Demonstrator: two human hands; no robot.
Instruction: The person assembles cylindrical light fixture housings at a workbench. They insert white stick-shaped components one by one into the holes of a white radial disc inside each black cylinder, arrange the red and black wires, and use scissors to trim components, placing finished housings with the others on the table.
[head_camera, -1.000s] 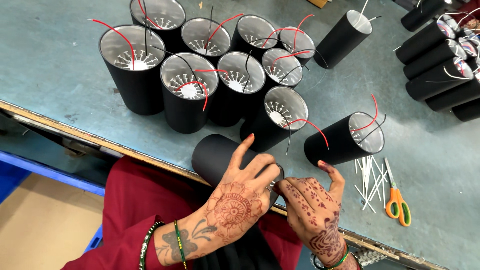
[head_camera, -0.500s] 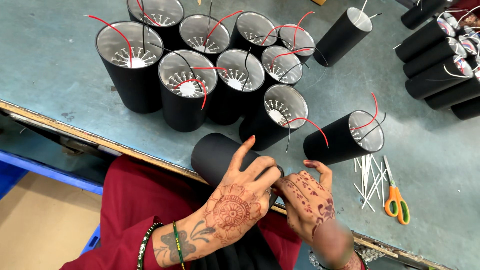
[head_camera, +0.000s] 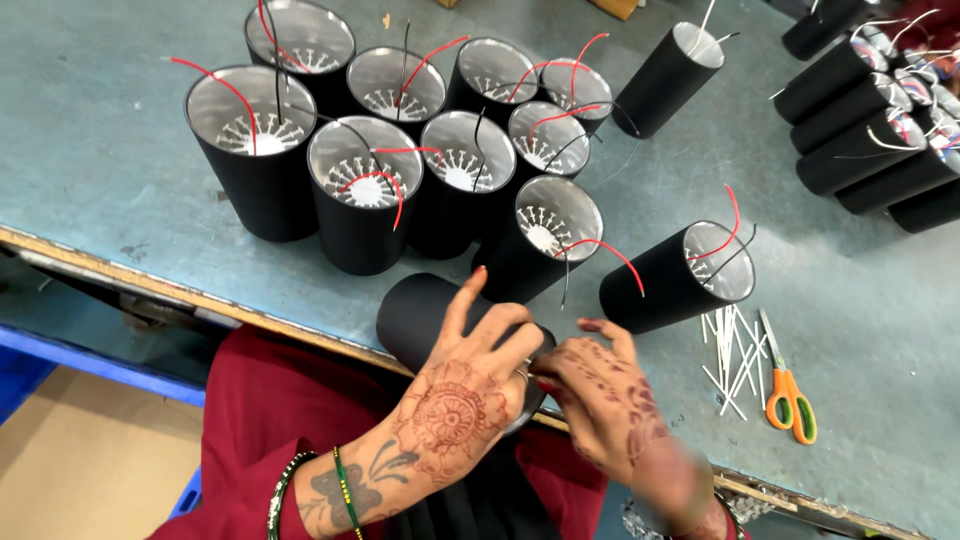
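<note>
Hands grip one black cylinder: left hand wrapped around it, right hand pinching its end.

A single head-worn camera looks steeply down, close over the hands at six o'clock. The worktop runs toward twelve o'clock; its far edge seems cut off.

Black cylinder; henna-patterned left hand and right hand; orange-handled scissors; grey-green table noted.
</note>
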